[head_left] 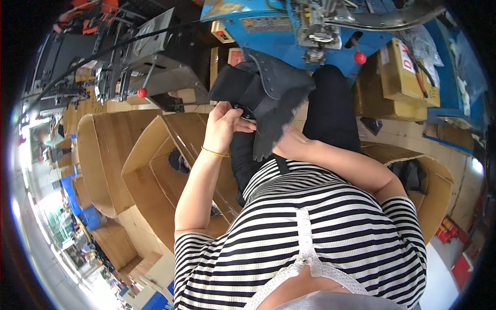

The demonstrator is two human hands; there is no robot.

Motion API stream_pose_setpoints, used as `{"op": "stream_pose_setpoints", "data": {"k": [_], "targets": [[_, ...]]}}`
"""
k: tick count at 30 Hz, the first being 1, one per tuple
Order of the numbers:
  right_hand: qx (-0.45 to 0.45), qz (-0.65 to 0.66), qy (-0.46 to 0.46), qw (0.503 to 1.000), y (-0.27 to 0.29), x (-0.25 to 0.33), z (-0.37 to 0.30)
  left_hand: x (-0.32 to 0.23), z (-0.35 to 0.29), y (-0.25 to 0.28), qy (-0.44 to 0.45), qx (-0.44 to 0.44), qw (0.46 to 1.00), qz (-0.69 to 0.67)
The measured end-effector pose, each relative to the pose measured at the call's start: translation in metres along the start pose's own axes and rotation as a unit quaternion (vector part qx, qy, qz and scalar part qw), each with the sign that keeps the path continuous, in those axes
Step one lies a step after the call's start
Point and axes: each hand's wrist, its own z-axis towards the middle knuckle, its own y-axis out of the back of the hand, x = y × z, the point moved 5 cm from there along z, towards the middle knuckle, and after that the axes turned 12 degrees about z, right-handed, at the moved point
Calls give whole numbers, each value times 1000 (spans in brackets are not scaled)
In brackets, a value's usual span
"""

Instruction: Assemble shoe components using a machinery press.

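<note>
A black leather-like piece [281, 80] with a riveted curved flap, a broad strap and a jagged lower edge hangs in front of me, above my lap. My left hand [223, 125] is closed at its left side, thumb and fingers pinching the edge near a small shiny dark fitting [246, 112]. On the other side, my right hand [291, 144] reaches behind the lower part of the piece. Its fingers are hidden there, so their grip does not show.
A blue machine [268, 39] with a metal head [318, 36] and a red-knobbed lever [360, 58] stands just ahead. Open cardboard boxes [150, 150] flank me on the left, and another box [436, 178] sits at my right. Taped cartons [400, 77] are stacked beside the machine.
</note>
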Motion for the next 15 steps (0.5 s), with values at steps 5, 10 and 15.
{"op": "stream_pose_setpoints", "data": {"k": [5,10,15], "targets": [[261,135,-278,915,23,34,-20,1,-3,62,-151,-124,897,397],[111,61,158,979,46,110,29,26,5,66,-98,39,867,487],[112,-126,129,977,13,14,69,59,29,74,-47,184,944,270]]}}
